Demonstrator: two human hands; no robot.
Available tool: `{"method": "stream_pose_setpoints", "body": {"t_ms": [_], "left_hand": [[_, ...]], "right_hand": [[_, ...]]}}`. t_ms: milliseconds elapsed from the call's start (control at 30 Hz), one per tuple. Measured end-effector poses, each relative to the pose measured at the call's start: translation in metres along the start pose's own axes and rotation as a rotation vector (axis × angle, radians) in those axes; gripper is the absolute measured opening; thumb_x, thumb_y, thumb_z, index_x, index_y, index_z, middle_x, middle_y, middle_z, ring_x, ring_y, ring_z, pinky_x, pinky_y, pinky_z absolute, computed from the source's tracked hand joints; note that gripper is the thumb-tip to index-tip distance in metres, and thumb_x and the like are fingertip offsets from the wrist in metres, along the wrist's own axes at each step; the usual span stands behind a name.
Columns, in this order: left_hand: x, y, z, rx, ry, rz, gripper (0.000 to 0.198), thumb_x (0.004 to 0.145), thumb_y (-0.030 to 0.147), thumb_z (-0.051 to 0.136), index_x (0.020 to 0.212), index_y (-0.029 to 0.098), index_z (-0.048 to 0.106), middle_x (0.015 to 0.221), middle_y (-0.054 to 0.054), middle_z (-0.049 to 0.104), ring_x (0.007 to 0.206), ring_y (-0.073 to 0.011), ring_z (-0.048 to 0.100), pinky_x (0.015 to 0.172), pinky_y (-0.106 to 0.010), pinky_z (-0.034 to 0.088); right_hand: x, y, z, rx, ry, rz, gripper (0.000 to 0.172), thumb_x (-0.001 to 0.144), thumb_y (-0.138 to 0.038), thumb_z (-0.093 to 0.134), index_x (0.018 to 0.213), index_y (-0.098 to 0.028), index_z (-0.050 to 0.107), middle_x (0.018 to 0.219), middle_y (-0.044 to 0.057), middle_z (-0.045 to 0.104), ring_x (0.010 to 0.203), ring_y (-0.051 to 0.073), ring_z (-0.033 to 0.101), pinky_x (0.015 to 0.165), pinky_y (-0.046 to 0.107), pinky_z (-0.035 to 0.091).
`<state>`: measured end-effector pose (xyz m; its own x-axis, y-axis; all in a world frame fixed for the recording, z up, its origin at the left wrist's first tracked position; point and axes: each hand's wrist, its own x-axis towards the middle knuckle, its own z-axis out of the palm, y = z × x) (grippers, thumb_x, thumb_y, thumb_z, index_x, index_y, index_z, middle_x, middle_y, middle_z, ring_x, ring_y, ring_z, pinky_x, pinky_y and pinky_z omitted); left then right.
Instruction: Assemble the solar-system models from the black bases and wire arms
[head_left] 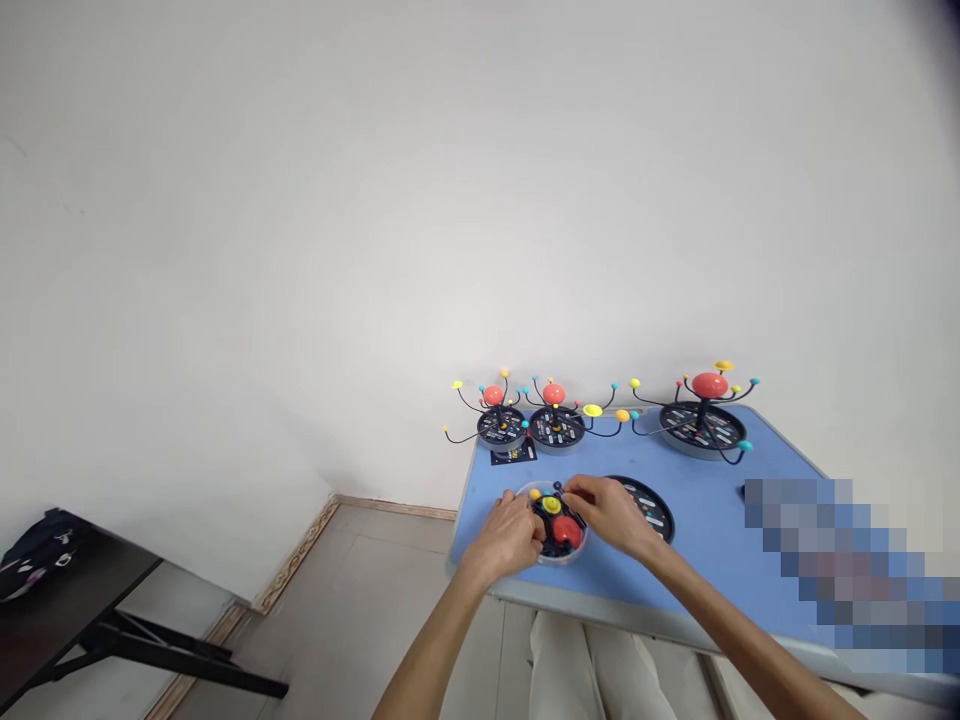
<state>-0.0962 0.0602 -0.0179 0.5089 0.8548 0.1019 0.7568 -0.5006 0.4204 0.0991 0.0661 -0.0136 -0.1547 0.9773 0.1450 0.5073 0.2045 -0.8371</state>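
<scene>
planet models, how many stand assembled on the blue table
3: the left model and middle model, side by side at the back, and the right model, set apart. The pixelated patch may hide more.

At far left, a dark bag (34, 550) lies on a black table (97, 580) above a pale tiled floor (367, 590). Patterned skirting (298, 553) runs along the foot of a white wall (300, 220).

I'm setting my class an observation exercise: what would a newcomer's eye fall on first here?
Probably the three red-topped models along the far side of the blue table. Next, near the front edge, the left hand and right hand at a clear bowl holding a bright red piece.
</scene>
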Motion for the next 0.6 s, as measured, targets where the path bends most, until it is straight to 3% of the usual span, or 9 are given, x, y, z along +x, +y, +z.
{"method": "stream_pose_setpoints", "body": {"t_ms": [100, 300, 467, 600], "left_hand": [[0.006, -0.002, 0.000, -0.039, -0.008, 0.000, 0.021, 0.063, 0.008, 0.061, 0.054, 0.025, 0.069, 0.079, -0.009, 0.063, 0.088, -0.0287, 0.056, 0.080, -0.037, 0.047], [0.009, -0.008, -0.009, -0.210, -0.041, 0.009, 0.021, 0.062, 0.006, 0.057, 0.057, 0.023, 0.068, 0.083, -0.005, 0.066, 0.088, -0.0255, 0.058, 0.084, -0.036, 0.046], [0.006, -0.013, -0.016, -0.409, 0.014, -0.010, 0.016, 0.067, 0.009, 0.057, 0.069, 0.020, 0.068, 0.091, -0.004, 0.069, 0.093, -0.0214, 0.062, 0.089, -0.032, 0.046], [0.001, -0.005, -0.016, -0.508, 0.131, -0.051, 0.012, 0.072, 0.012, 0.056, 0.074, 0.018, 0.066, 0.089, -0.004, 0.069, 0.092, -0.0206, 0.063, 0.089, -0.032, 0.046]], "right_hand": [[0.022, -0.002, 0.012, -0.159, -0.111, -0.027, 0.018, 0.086, -0.026, 0.059, 0.070, -0.019, 0.064, 0.067, -0.001, 0.064, 0.065, 0.015, 0.056, 0.067, 0.030, 0.043], [0.029, 0.001, 0.025, -0.289, -0.240, 0.020, 0.020, 0.094, -0.037, 0.061, 0.088, -0.019, 0.066, 0.090, 0.001, 0.069, 0.078, 0.014, 0.065, 0.075, 0.034, 0.053], [0.020, 0.006, 0.013, -0.101, -0.174, -0.017, 0.022, 0.087, -0.025, 0.058, 0.068, -0.020, 0.065, 0.074, 0.004, 0.070, 0.074, 0.018, 0.062, 0.076, 0.034, 0.046], [-0.001, 0.006, 0.000, 0.190, -0.122, -0.035, 0.022, 0.080, -0.030, 0.053, 0.083, -0.020, 0.071, 0.077, 0.005, 0.072, 0.074, 0.021, 0.061, 0.069, 0.032, 0.044]]}}
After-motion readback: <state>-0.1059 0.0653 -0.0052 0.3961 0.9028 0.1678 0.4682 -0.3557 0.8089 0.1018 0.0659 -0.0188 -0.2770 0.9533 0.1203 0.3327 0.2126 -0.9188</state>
